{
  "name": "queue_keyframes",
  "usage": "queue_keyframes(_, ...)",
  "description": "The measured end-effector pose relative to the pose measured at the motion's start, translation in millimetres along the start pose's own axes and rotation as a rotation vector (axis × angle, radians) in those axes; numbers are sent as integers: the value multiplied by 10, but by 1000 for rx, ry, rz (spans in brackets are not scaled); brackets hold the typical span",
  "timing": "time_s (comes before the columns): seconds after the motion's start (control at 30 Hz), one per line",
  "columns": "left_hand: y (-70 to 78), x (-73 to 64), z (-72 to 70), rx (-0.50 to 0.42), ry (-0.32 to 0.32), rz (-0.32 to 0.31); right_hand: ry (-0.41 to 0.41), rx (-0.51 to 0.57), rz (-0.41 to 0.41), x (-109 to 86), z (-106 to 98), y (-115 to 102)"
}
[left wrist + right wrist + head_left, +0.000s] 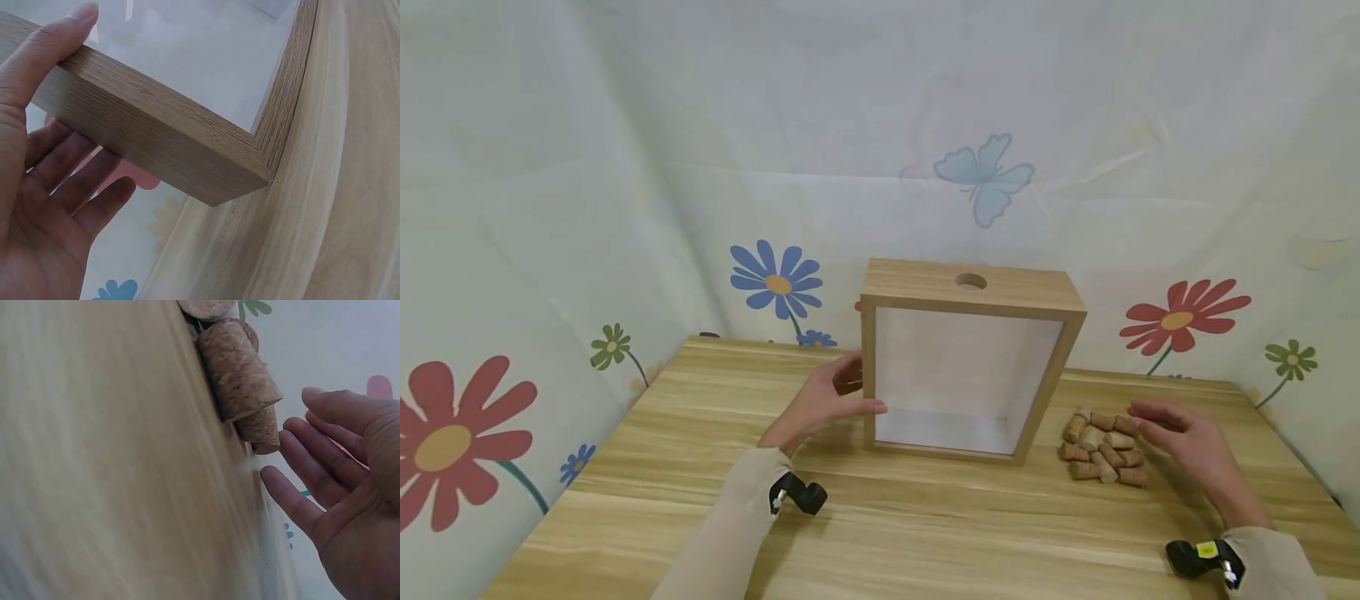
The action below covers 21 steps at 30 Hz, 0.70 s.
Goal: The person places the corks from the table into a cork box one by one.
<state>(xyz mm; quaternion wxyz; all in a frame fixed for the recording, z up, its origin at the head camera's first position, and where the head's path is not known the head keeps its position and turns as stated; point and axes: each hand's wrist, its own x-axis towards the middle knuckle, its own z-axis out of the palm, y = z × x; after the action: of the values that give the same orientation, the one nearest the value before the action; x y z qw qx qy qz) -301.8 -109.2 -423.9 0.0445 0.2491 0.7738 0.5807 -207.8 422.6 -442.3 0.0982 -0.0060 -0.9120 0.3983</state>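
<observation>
An upright wooden shadow box (pixel 970 302) with a clear front and a round hole in its top stands on the table. My left hand (pixel 823 400) grips its left side, thumb over the front frame and fingers behind; the left wrist view shows the thumb on the frame edge (pixel 169 103). To the right of the box lies a loose cluster of corks (pixel 1101 450). My right hand (pixel 1187 437) is at the right side of that cluster, fingers loosely bent and holding nothing. In the right wrist view, its fingertips are close beside a cork (pixel 240 372).
The wood-grain table (pixel 925 525) reaches back to a pale curtain (pixel 820 108) printed with flowers and a butterfly. Black wrist cameras (pixel 797 493) are strapped over both sleeves.
</observation>
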Motion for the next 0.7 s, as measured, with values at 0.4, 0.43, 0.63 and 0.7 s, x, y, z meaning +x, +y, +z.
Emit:
queue_keyframes(0.4, -15, -20, 13, -38, 7, -2, -22, -107, 25, 74, 27, 31)
queue_keyframes(0.43, -14, -21, 15, -39, 7, -7, -24, -110, 24, 80, 30, 35)
queue_keyframes(0.63, -13, -20, 16, -43, 4, -13, -14, -120, 38, 115, 49, 47)
queue_keyframes(0.7, -12, -20, 11, -45, 3, -12, -19, -112, 44, 128, 53, 50)
